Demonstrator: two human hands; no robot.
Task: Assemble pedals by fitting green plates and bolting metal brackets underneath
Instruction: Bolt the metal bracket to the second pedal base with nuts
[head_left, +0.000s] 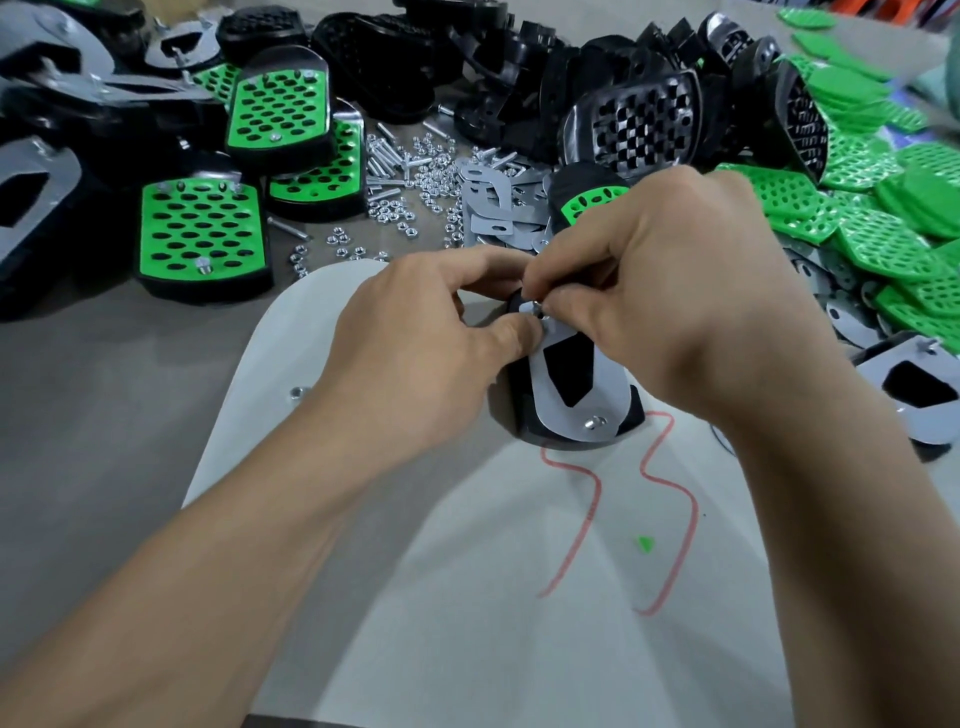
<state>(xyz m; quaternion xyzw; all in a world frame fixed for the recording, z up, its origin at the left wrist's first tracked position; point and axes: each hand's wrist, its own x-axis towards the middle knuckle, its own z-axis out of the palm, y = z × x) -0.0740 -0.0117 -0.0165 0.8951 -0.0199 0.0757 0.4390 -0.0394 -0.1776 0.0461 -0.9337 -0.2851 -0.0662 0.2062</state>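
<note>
A grey-brown desk (104, 415) carries everything loose, in heaps. A white board (467, 597) with 2 red wavy lines (680, 530) drawn on it lies at the near edge. At the far side there is a heap of bare black pedal bodies (639, 119), and at the right a pile of perforated green plates (857, 208). On the left lie fitted pedals (202, 234), green face up with bolt heads showing. Between the heaps sits a stack of flat grey brackets (493, 208) beside scattered nuts and bolts (400, 176).

The pedal (569, 374) being worked on lies underside up on the board's far end, between both hands. A grey metal bracket (608, 384) with a cut-out centre covers it, and 1 bolt (594, 422) with a nut stands through its near end.

The left hand (415, 338) grips the pedal's far end, fingers curled round it and thumb pressing on the bracket. The right hand (675, 291) pinches a small nut (532, 307) at the bracket's far end, fingertips together. A spare nut (296, 392) and a green chip (645, 543) lie on the board.
</note>
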